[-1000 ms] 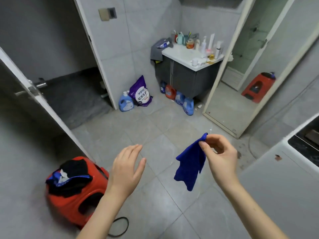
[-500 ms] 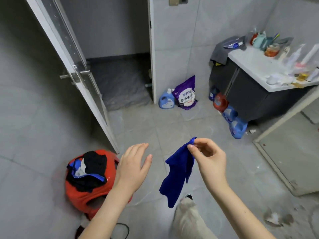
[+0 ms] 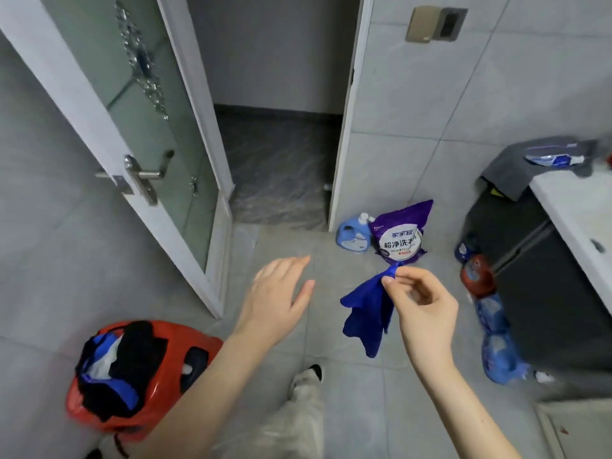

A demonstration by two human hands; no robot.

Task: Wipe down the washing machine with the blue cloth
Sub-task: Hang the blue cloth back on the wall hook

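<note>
One blue cloth (image 3: 366, 308) hangs in the air over the tiled floor (image 3: 347, 385), pinched at its top corner between thumb and fingers of the right hand (image 3: 422, 304). The left hand (image 3: 276, 294) hovers beside it, fingers spread flat and holding nothing. Lower left sits a red basket (image 3: 142, 379) stuffed with dark clothes. Beyond the cloth, a purple detergent bag (image 3: 400, 236) and a blue bottle (image 3: 352, 235) stand against the wall. The washing machine is out of view.

Deep blue cloth (image 3: 366, 308); glossy red stool (image 3: 145, 376) at lower left; purple-and-white detergent bag (image 3: 400, 235); pale blue bottle (image 3: 353, 234); grey floor tiles (image 3: 351, 385).
</note>
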